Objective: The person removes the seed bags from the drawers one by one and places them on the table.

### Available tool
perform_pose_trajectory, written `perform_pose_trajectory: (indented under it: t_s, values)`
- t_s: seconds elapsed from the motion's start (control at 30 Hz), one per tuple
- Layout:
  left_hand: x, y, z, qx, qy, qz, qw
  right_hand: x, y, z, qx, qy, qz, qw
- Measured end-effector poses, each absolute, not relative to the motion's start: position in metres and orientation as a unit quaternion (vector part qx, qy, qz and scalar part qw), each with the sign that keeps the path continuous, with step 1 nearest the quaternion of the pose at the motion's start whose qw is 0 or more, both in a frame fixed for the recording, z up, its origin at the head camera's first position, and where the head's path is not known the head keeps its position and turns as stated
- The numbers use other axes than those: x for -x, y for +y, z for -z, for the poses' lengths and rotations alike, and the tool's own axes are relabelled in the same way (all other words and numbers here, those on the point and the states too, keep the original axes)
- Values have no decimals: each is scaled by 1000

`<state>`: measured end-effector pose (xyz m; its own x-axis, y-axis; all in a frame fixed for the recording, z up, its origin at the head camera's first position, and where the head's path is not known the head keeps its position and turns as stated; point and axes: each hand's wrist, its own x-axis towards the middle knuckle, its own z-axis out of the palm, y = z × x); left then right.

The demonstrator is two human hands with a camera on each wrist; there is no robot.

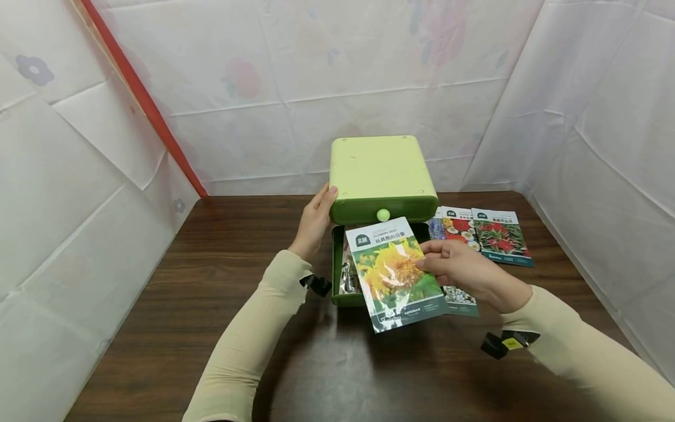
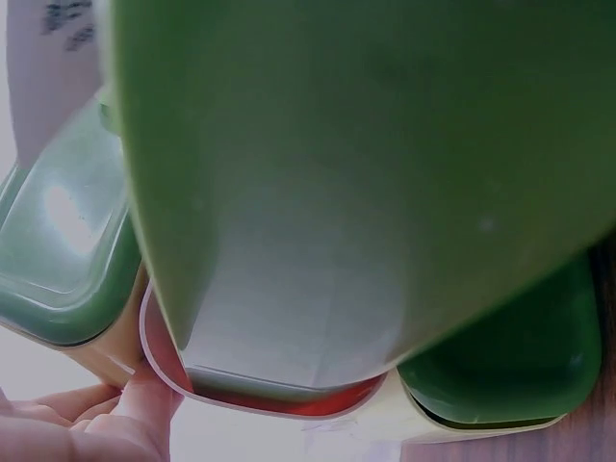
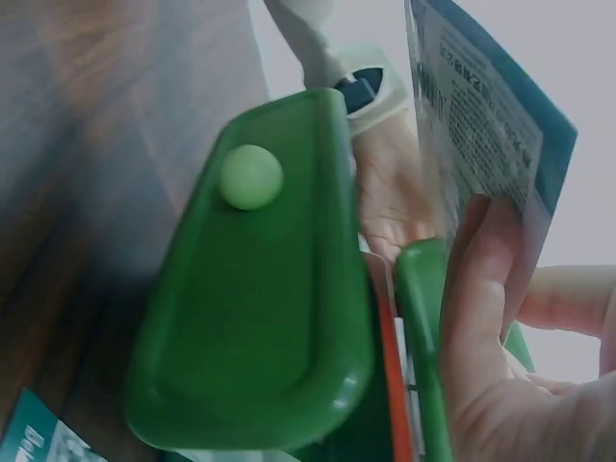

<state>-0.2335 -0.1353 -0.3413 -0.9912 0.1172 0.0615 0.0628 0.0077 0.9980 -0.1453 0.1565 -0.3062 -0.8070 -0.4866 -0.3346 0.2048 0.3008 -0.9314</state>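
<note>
A small chest of drawers (image 1: 383, 167) with a pale green top stands toward the back of the table. Its upper green drawer front has a round knob (image 1: 383, 215); a lower green drawer (image 1: 337, 299) is pulled out with packets inside. My left hand (image 1: 315, 217) rests on the chest's left side, thumb at the front corner, fingers along the wall. Between thumb and fingers my right hand (image 1: 459, 269) pinches a seed packet (image 1: 395, 275) picturing a yellow sunflower, tilted over the pulled-out drawer. The right wrist view shows the printed back of the packet (image 3: 491, 125).
Right of the chest lie more seed packets, among them one with red flowers (image 1: 503, 237), one with red and white blooms (image 1: 460, 225) and one with white flowers (image 1: 461, 302). Fabric walls (image 1: 290, 129) border the table's back and sides.
</note>
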Motion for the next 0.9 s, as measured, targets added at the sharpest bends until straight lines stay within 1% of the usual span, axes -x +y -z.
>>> perform_pose_trajectory:
  t_s: [0.13, 0.37, 0.57, 0.77, 0.9]
  values:
    - [233, -135, 341, -66, 707, -703, 18, 143, 162, 298, 93, 767, 573, 271]
    - [231, -136, 341, -75, 701, -709, 21, 139, 169, 289, 85, 762, 584, 267]
    - [231, -135, 341, -69, 706, -704, 20, 137, 182, 280, 77, 760, 604, 226]
    - [231, -134, 340, -63, 706, -705, 17, 146, 205, 279, 87, 720, 662, 187]
    - [231, -134, 340, -63, 701, -710, 17, 153, 223, 283, 59, 711, 685, 146]
